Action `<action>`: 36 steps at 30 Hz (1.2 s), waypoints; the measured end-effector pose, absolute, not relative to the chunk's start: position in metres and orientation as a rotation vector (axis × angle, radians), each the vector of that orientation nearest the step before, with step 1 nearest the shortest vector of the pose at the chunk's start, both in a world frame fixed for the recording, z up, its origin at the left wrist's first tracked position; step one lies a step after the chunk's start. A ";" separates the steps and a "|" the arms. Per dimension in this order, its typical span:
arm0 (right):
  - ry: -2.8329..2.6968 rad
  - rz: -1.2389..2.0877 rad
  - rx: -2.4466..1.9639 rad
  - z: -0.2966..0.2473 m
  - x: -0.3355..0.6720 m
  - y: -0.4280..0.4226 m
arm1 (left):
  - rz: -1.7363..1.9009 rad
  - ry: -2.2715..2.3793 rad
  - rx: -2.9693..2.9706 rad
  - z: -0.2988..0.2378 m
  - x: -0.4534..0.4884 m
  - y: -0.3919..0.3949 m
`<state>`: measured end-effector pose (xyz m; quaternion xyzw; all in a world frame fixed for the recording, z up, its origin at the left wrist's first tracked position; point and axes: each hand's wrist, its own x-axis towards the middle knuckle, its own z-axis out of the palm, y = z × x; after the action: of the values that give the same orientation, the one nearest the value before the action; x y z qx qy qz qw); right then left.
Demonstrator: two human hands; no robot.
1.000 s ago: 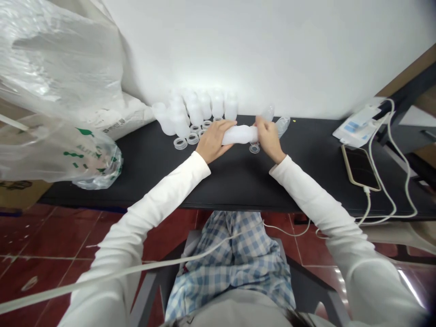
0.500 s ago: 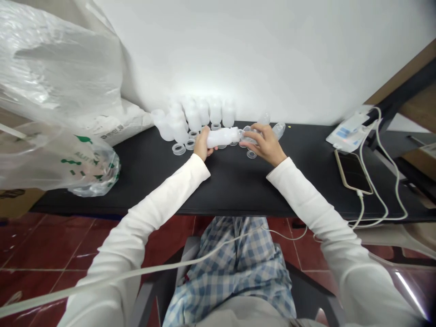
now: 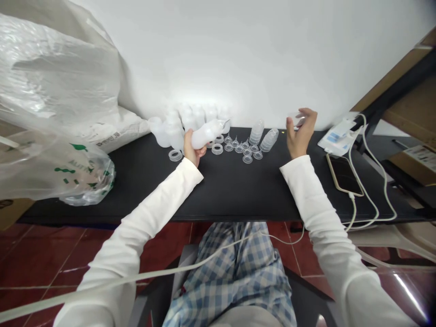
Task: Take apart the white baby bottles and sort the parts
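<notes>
Translucent white plastic bottle is held tilted above the black table, its body clasped by the fingers of the left hand. The right hand is raised well apart, its fingers pinching a small clear plastic piece. Between the hands stand clear funnel-shaped inserts, two stacks of clear cups and clear plastic rings. Further white plastic bottles stand behind the left hand. A smartphone lies on the table right of the right hand, with a white cable beside it.
</notes>
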<state>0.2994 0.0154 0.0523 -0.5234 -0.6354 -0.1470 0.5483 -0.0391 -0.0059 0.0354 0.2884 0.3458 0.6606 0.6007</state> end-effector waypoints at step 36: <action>-1.774 -0.217 -1.372 0.020 0.296 0.030 | 1.572 0.761 0.709 0.021 -0.031 -0.006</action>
<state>0.2961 0.0301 0.0197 -0.5497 -0.7109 -0.0871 0.4299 -0.0306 -0.0063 0.0207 0.3042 0.3265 0.6747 0.5879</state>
